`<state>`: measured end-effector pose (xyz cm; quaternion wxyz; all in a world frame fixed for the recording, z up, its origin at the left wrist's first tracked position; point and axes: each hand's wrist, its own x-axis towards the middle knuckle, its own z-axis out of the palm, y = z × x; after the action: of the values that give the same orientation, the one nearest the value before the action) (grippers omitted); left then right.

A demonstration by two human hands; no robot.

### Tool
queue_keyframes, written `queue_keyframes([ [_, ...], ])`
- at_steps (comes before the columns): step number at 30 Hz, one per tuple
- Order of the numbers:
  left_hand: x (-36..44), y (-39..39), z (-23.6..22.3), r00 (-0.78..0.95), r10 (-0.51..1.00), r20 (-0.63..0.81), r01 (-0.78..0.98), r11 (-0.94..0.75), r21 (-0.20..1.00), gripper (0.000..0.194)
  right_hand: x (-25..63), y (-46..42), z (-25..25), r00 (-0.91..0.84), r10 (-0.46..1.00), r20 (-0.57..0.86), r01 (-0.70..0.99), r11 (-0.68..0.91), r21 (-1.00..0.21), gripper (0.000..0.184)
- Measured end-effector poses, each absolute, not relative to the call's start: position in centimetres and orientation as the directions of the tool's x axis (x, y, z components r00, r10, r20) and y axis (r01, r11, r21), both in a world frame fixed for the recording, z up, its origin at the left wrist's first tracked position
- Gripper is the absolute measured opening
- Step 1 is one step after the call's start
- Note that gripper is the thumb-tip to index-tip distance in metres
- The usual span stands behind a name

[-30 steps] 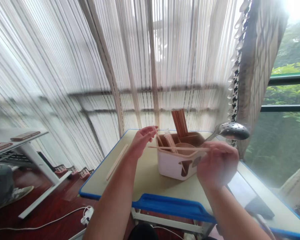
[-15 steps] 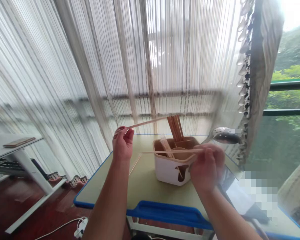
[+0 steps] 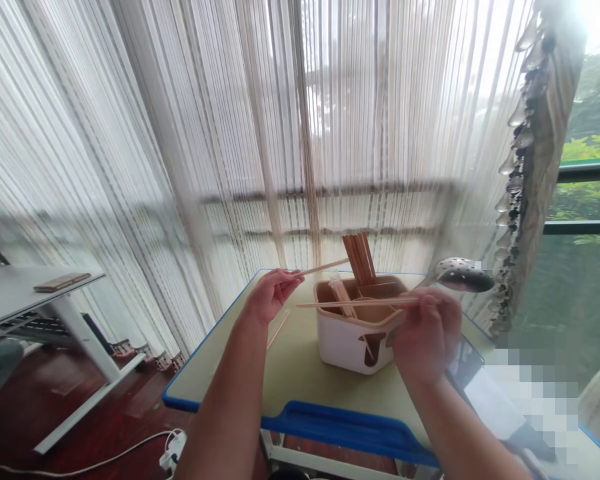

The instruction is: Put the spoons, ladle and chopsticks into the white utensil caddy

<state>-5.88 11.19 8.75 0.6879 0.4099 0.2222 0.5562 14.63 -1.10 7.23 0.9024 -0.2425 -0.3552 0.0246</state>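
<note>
My left hand (image 3: 274, 293) is closed on a light wooden chopstick (image 3: 323, 267), pinched near one end. The other end points right, reaching in front of a bundle of brown chopsticks (image 3: 360, 259). That bundle stands in a white utensil holder (image 3: 347, 343) with a tan rim. Blurred a little, my right hand (image 3: 427, 333) grips pale chopsticks, seemingly a pair, pointing left across the holder's opening. A clear-wrapped bundle of thin sticks (image 3: 341, 295) leans inside the holder. Another light stick (image 3: 279, 329) lies on the table left of it.
A metal slotted ladle (image 3: 464, 275) shows behind my right hand, its lower end hidden. The table (image 3: 300, 380) has a blue edge and front tray. A dark flat object with a glossy surface lies at right. Curtains (image 3: 240, 133) hang behind; a white desk (image 3: 30, 300) stands left.
My left hand has moved down and right, and its chopstick's far end has dropped lower. The right hand keeps its grip in nearly the same place. The whole view has shifted slightly.
</note>
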Motion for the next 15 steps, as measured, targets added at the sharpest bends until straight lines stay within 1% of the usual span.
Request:
queue_keyframes([
  [3, -5.9, 10.6, 8.5, 0.41, 0.904, 0.123, -0.428, 0.071, 0.901, 0.01, 14.9, -1.6, 7.4, 0.737, 0.249, 0.628, 0.109, 0.874, -0.474, 0.002],
  [6, -5.6, 9.7, 7.9, 0.487, 0.871, 0.063, -0.217, 0.05, 0.975, 0.015, 15.5, -2.7, 7.3, 0.686, 0.304, 0.661, 0.132, 0.842, -0.523, 0.004],
  [9, -4.9, 9.0, 7.1, 0.513, 0.858, 0.005, -0.002, -0.005, 1.0, 0.023, 16.2, -3.6, 7.3, 0.624, 0.32, 0.713, 0.16, 0.84, -0.518, 0.004],
  [11, -4.6, 8.9, 6.7, 0.52, 0.854, 0.007, 0.088, -0.061, 0.994, 0.024, 16.6, -4.0, 7.8, 0.586, 0.315, 0.747, 0.175, 0.85, -0.496, 0.005],
  [13, -4.3, 9.0, 6.4, 0.497, 0.866, 0.059, 0.173, -0.166, 0.971, 0.013, 16.8, -4.5, 9.3, 0.559, 0.262, 0.787, 0.222, 0.867, -0.446, 0.005],
  [14, -4.2, 9.1, 6.3, 0.482, 0.872, 0.088, 0.229, -0.222, 0.948, 0.009, 16.8, -4.9, 10.3, 0.552, 0.21, 0.807, 0.27, 0.871, -0.411, 0.006],
  [15, -4.1, 9.2, 6.2, 0.468, 0.877, 0.109, 0.285, -0.266, 0.921, 0.01, 16.8, -5.4, 11.6, 0.545, 0.134, 0.827, 0.341, 0.867, -0.365, 0.008],
])
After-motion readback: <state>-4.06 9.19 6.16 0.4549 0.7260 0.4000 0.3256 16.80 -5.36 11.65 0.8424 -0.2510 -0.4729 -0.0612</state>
